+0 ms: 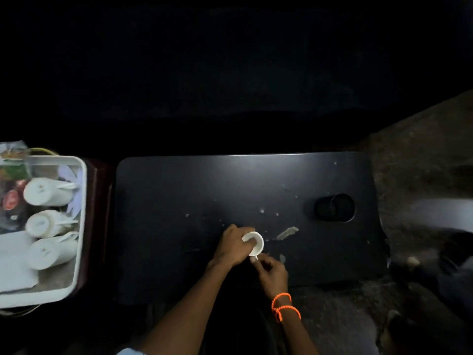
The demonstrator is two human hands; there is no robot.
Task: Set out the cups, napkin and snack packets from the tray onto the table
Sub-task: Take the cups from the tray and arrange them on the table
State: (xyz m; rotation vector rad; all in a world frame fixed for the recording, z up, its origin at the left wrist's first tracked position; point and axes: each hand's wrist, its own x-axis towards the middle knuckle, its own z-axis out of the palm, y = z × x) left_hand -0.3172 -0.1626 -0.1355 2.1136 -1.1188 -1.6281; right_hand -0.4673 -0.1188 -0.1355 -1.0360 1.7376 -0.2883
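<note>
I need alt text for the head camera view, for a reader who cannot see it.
Both hands, left hand and right hand, hold a white cup over a dark table. At left, a white tray holds three more cups, snack packets and a napkin.

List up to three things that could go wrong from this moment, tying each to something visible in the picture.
1. The white cup is gripped by the left hand while the right hand pinches something small at its rim; it might tip.
2. Crumbs and a smear lie beside it and could soil it.
3. The cup stacks lie on their sides in the tray and may roll.
</note>
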